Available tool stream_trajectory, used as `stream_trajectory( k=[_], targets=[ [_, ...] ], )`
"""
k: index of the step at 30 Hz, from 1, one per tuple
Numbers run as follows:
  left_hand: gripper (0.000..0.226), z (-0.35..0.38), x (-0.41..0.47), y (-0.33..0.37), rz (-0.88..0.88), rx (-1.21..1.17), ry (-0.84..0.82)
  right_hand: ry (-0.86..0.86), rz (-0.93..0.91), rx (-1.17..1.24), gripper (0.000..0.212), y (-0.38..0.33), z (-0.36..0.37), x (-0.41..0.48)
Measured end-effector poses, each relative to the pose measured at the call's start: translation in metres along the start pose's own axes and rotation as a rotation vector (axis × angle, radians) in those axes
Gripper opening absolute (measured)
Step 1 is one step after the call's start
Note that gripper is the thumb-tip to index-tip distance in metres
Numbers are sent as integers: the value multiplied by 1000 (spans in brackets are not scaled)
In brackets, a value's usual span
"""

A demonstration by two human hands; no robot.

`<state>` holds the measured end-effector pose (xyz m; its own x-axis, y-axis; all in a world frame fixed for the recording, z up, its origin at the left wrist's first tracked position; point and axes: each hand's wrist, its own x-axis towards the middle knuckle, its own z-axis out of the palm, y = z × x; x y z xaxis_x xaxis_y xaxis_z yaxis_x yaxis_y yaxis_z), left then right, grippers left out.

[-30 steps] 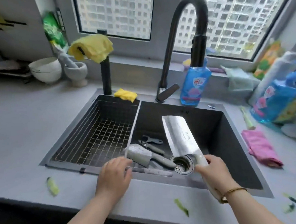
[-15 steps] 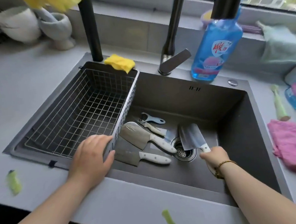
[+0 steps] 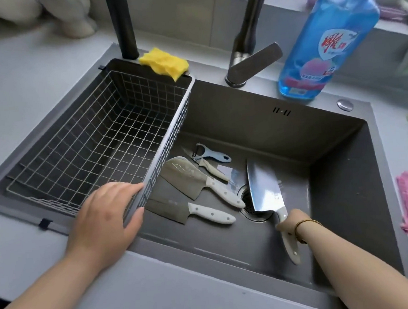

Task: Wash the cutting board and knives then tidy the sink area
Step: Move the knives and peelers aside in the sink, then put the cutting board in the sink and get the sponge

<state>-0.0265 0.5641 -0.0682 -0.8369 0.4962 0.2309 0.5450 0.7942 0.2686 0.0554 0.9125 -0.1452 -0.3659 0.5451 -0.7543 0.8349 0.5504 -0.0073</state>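
**Knives Collect in the Sink Ahead of Washing**

The right hand has its fingers curled round the handle of a cleaver, blade over the drain. The left hand rests with straight fingers on the wire basket. Two more knives lie just beside, on the sink floor. Washing looks unstarted; next up, probably the sponge and water.

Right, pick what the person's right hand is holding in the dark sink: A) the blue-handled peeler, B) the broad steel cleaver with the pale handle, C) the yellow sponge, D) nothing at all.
B: the right hand grips the pale handle of the broad steel cleaver, whose blade lies over the round drain.
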Motion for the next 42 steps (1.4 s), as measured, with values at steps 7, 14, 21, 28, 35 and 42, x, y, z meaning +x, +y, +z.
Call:
stream_trajectory(
  k=[7,14,21,28,35,42],
  targets=[
    [45,3,0,-1,2,-2,17,40,-24,-139,29,3,9,20],
    [44,2,1,2,-14,14,24,85,-29,-87,50,3,21,30],
    [44,3,0,-1,-34,0,1,159,-91,-110,48,-3,6,19],
    [40,-6,-2,2,-32,-109,-25,59,-301,676,21,-34,-16,-58],
    [50,-55,-35,-15,-167,-248,-168,227,-642,792,19,-87,-18,-164],
    [20,-151,-147,-106,-430,-371,-53,165,-936,747,13,-188,44,-282]
  ],
)
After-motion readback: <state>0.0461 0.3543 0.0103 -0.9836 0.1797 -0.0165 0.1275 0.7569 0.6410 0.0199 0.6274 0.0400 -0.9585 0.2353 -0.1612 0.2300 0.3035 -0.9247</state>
